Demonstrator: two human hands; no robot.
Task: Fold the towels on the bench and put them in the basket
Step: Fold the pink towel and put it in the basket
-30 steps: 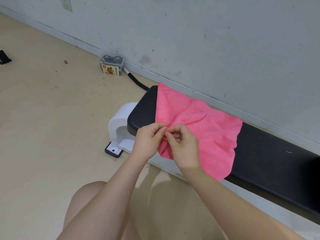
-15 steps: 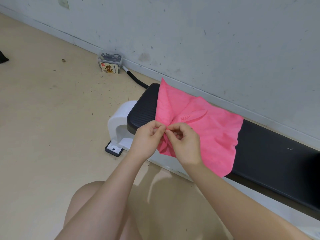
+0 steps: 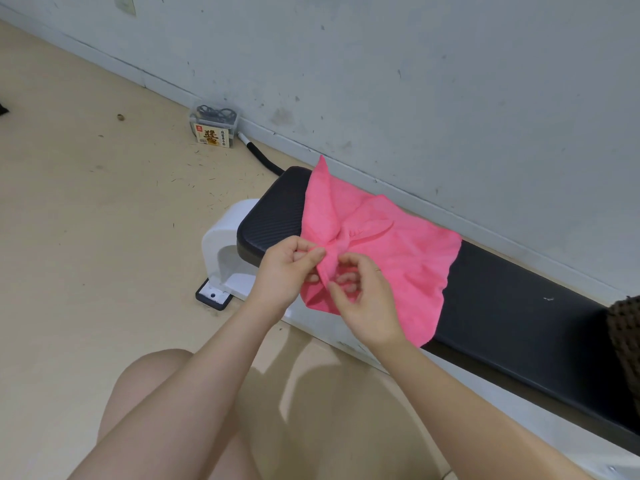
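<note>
**Towel gathered at near edge of bench, both hands engaged**

Towel (image 3: 391,251), pink, soft napped cloth, lies rumpled across the left end of the bench (image 3: 512,306), its near portion hanging over the front edge. One corner stands up in a point toward the wall; creases radiate from a bunched spot at the near edge.

Left to right: a small clear plastic box (image 3: 214,129) with a printed label sits on the beige floor against the wall, a black cable (image 3: 259,157) running from beside it toward the bench. The bench's white moulded leg (image 3: 225,247) ends in a dark foot plate.

Left hand (image 3: 284,271): fingers curled, thumb and forefinger pinching the bunched fold of the towel at the bench's front edge. The remaining fingers are tucked under; their contact with the cloth cannot be told.

Right hand (image 3: 367,303): just beside the left, fingers loosely curled and slightly spread, with the thumb tip on a hanging fold of the towel and the fingertips against the cloth behind it. A thin ring shows on one finger.

Bench pad is black, matte, with a fine woven texture and rounded corners, set on a white frame close to the scuffed grey wall (image 3: 415,81). At the far right edge of the frame a dark brown woven object (image 3: 625,341) rests on the bench; only part shows.
</note>
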